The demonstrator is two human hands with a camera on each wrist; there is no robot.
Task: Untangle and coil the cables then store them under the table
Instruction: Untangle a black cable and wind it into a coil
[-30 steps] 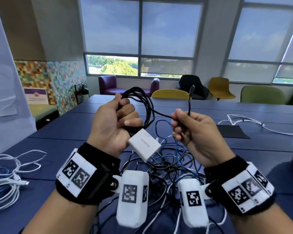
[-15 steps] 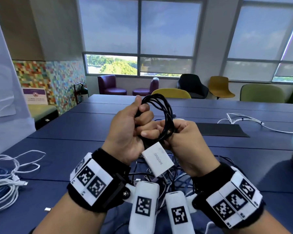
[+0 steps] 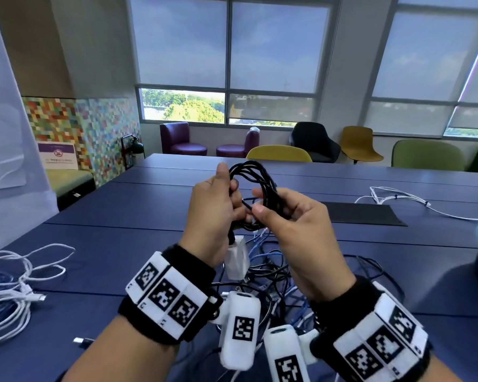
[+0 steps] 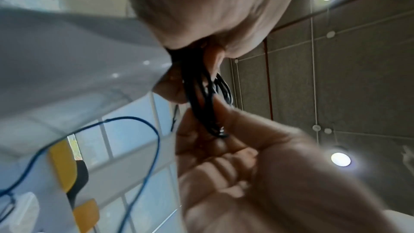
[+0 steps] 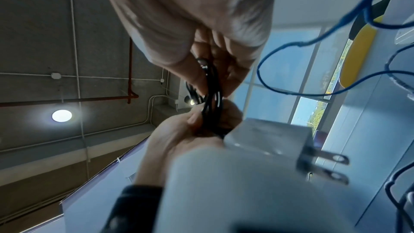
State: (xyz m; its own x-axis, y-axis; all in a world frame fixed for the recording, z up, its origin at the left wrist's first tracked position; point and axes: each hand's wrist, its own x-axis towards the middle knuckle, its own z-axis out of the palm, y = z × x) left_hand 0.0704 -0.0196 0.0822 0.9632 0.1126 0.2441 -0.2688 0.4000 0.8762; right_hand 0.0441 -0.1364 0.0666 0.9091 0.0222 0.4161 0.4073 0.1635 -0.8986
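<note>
the left hand (image 3: 213, 216) is curled round a coiled black cable (image 3: 255, 186), held up above the blue worktop (image 3: 149, 210). the right hand (image 3: 295, 232) pinches the same coil from the right, thumb and fingers clamped on its strands. a white plug adapter (image 3: 236, 257) hangs under the left hand. beneath lies a tangle of blue and black cables (image 3: 273, 274); white cables (image 3: 9, 293) lie at the near left.
</note>
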